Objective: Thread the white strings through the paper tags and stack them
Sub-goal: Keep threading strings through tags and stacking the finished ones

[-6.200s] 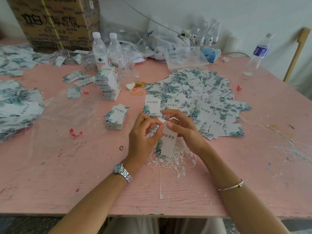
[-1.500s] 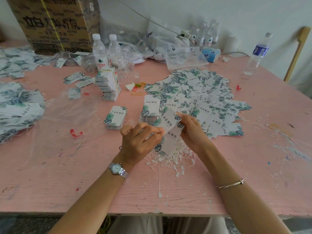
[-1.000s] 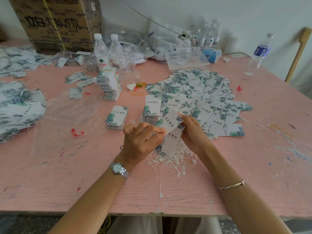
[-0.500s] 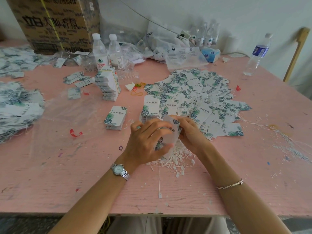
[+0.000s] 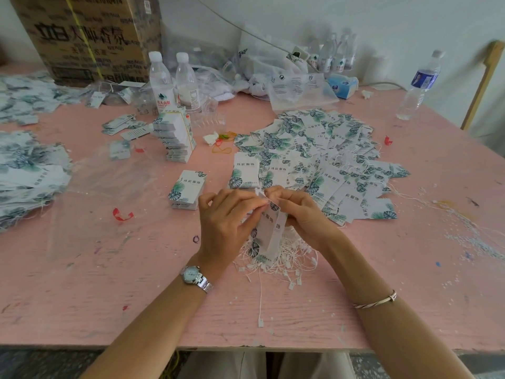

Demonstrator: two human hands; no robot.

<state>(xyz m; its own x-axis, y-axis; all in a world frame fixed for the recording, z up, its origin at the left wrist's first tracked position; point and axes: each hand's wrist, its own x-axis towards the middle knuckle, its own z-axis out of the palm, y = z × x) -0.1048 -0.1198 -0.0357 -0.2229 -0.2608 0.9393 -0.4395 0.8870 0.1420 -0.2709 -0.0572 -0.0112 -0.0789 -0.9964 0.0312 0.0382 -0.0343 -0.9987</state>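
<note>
On a pink table (image 5: 82, 296), a tangled pile of white strings (image 5: 287, 258) lies just under both hands. The left hand (image 5: 226, 217) and right hand (image 5: 303, 212) each pinch the top of two paper tags (image 5: 270, 228), which hang over the strings. Beyond sit two small tag stacks (image 5: 187, 192), then a wide spread of tags (image 5: 328, 149), water bottles (image 5: 161, 80) and a cardboard box (image 5: 87, 36).

The table (image 5: 82, 296) is pink-painted wood, matt, its grain rough and scuffed. The tags (image 5: 322, 149) are smooth matt paper, the bottles (image 5: 161, 80) clear glossy plastic, the box (image 5: 90, 36) at upper left brown cardboard, the wristwatch (image 5: 191, 273) shiny metal.
</note>
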